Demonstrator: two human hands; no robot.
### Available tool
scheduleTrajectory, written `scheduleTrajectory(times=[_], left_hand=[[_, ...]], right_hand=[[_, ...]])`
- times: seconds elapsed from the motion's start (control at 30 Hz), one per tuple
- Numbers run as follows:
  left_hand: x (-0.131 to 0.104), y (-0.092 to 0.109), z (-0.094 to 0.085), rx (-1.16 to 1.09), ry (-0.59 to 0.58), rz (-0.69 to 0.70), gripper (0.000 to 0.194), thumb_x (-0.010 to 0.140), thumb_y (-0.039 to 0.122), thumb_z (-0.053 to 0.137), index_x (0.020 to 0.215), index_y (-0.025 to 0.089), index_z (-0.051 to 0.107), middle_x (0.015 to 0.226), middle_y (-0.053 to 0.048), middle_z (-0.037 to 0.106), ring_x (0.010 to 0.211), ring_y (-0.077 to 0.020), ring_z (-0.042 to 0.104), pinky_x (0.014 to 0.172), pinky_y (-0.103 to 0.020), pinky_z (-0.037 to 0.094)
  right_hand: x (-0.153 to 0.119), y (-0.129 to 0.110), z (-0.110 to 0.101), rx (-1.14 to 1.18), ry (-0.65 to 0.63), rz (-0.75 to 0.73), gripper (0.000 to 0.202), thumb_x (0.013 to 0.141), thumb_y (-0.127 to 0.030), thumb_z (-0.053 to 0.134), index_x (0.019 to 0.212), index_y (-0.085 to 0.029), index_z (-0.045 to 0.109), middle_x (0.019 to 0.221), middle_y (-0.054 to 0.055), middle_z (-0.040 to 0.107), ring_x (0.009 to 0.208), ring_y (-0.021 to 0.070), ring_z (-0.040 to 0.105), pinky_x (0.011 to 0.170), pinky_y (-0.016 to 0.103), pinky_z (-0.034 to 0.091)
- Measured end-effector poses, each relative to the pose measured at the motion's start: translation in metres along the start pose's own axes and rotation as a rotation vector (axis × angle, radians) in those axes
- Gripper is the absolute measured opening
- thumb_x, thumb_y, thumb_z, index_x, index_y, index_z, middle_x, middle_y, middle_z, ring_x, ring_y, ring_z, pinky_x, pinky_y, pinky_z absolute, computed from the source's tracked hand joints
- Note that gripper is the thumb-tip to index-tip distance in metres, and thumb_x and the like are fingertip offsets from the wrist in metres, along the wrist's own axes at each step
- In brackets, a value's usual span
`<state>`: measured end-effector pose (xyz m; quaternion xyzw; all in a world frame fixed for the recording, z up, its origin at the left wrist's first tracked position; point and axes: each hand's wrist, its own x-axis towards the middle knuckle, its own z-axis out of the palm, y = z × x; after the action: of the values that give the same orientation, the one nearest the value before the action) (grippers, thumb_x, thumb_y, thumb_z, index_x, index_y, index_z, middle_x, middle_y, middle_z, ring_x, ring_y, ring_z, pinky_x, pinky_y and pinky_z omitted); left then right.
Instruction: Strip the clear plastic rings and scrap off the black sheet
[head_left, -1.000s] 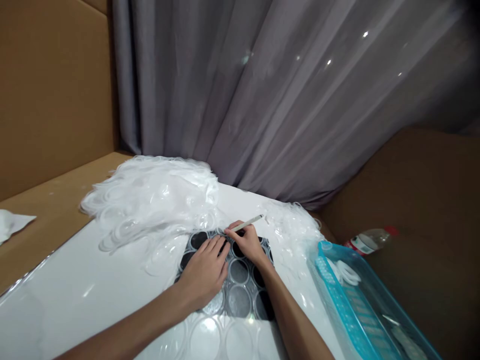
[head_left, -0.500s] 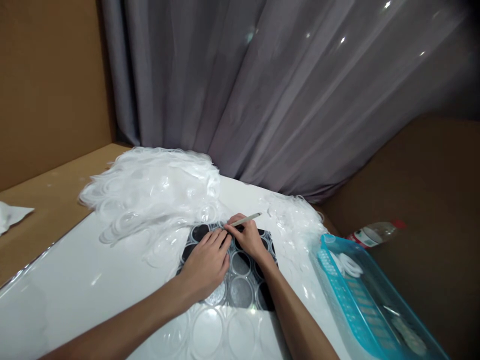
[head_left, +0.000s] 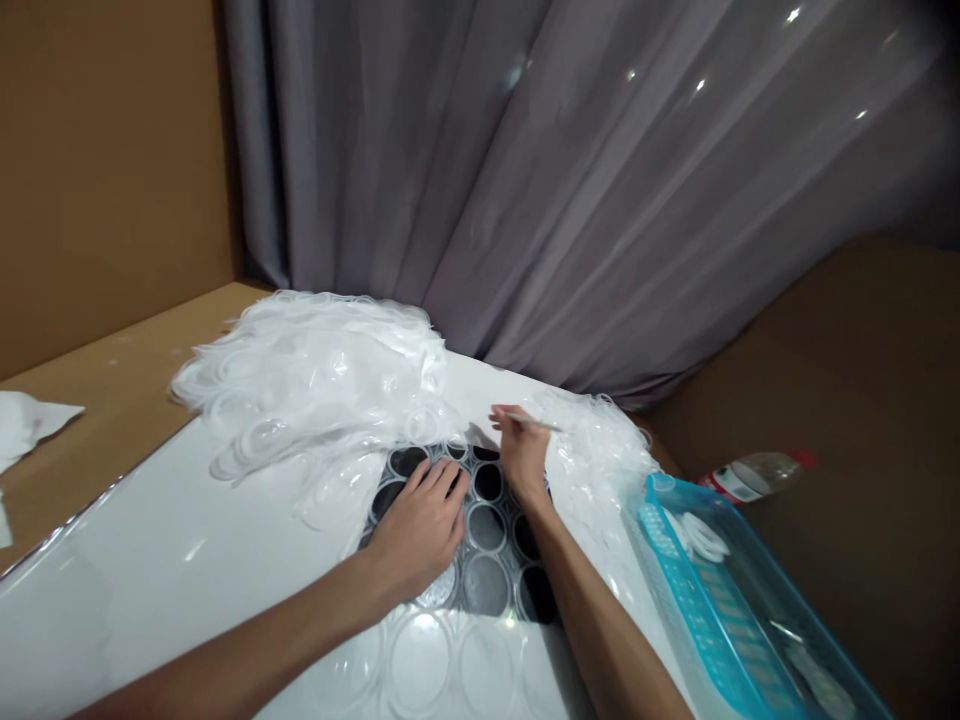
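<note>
My left hand (head_left: pixel 426 520) lies spread with the fingers flat on a clear plastic sheet with round outlines (head_left: pixel 420 660). The sheet's upper part rests over a black board (head_left: pixel 491 575), which shows dark through the circles. A slim, pale pen-like tool (head_left: pixel 534 421) is pinched in my right hand (head_left: pixel 525 455), lying crosswise with one end pointing right. That hand is just past the board's far right corner, apart from the left. Its fingertips are small in view, and I cannot tell whether they also hold a scrap of film.
A big heap of clear plastic ring scraps (head_left: pixel 322 365) spreads at the far left, with a smaller scrap pile (head_left: pixel 600 435) at right. Beside it stand a blue plastic basket (head_left: pixel 712 600) and a red-capped bottle (head_left: pixel 757 475). A grey curtain (head_left: pixel 465 180) hangs behind the white table (head_left: pixel 150 560).
My right hand has moved right and away from my left fingers, with the tool still in it. My left hand has stayed on the sheet. The whole view has shifted slightly.
</note>
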<state>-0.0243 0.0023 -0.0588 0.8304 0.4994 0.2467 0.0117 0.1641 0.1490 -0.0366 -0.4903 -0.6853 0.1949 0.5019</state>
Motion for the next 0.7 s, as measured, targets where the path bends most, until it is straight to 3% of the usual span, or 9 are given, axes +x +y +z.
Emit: scheduleTrajectory(times=[0.07,0.13,0.23,0.3,0.37,0.5,0.7], left_hand=[[0.000,0.000,-0.002,-0.017,-0.008,-0.009,0.046,0.113,0.025,0.041,0.155,0.015,0.057,0.153,-0.016,0.064,0.149,-0.0316,0.056,0.130,-0.056,0.041],[0.000,0.000,-0.003,-0.028,-0.015,-0.013,0.046,0.113,0.025,0.041,0.156,0.014,0.057,0.154,-0.016,0.064,0.150,-0.0316,0.055,0.131,-0.055,0.040],[-0.001,-0.001,-0.002,-0.023,-0.015,-0.009,0.046,0.113,0.025,0.042,0.154,0.012,0.058,0.154,-0.016,0.064,0.151,-0.0323,0.054,0.132,-0.055,0.039],[-0.001,-0.001,0.000,-0.008,-0.003,-0.013,0.046,0.113,0.025,0.042,0.154,0.011,0.058,0.155,-0.017,0.065,0.152,-0.0329,0.054,0.132,-0.055,0.039],[-0.002,-0.001,0.001,0.005,0.009,-0.016,0.047,0.113,0.026,0.041,0.154,0.010,0.059,0.154,-0.018,0.065,0.153,-0.0330,0.054,0.132,-0.055,0.038],[-0.002,-0.001,0.001,0.015,0.011,-0.014,0.047,0.113,0.027,0.042,0.155,0.010,0.059,0.152,-0.017,0.067,0.150,-0.0322,0.056,0.132,-0.054,0.038],[-0.003,-0.002,0.003,0.028,0.002,-0.015,0.049,0.114,0.028,0.041,0.156,0.010,0.058,0.155,-0.017,0.065,0.153,-0.0320,0.053,0.133,-0.054,0.037]], right_hand=[[0.017,-0.002,-0.012,0.080,0.123,0.064,0.049,0.102,-0.065,0.070,0.101,-0.017,0.081,0.092,0.012,0.083,0.078,0.0282,0.081,0.077,0.043,0.068],[0.026,-0.007,-0.024,0.099,0.139,0.062,0.051,0.100,-0.065,0.072,0.098,-0.016,0.082,0.093,0.013,0.084,0.077,0.0272,0.081,0.074,0.041,0.068],[0.016,-0.017,-0.034,0.050,-0.108,-0.002,0.041,0.100,-0.058,0.076,0.094,-0.018,0.085,0.095,0.012,0.085,0.082,0.0271,0.080,0.075,0.038,0.066],[0.000,-0.021,-0.032,0.034,-0.314,-0.062,0.031,0.100,-0.051,0.080,0.095,-0.021,0.086,0.100,0.011,0.085,0.091,0.0277,0.081,0.082,0.039,0.065],[-0.016,-0.023,-0.027,0.039,-0.431,-0.106,0.023,0.100,-0.045,0.082,0.098,-0.023,0.087,0.104,0.010,0.086,0.097,0.0280,0.081,0.089,0.040,0.064],[-0.032,-0.018,-0.013,0.051,-0.465,-0.167,0.016,0.101,-0.039,0.082,0.097,-0.024,0.086,0.109,0.011,0.085,0.099,0.0280,0.081,0.091,0.041,0.063],[-0.026,-0.008,-0.001,-0.023,-0.420,-0.257,0.013,0.101,-0.034,0.079,0.094,-0.025,0.085,0.111,0.009,0.084,0.100,0.0271,0.080,0.095,0.042,0.062]])
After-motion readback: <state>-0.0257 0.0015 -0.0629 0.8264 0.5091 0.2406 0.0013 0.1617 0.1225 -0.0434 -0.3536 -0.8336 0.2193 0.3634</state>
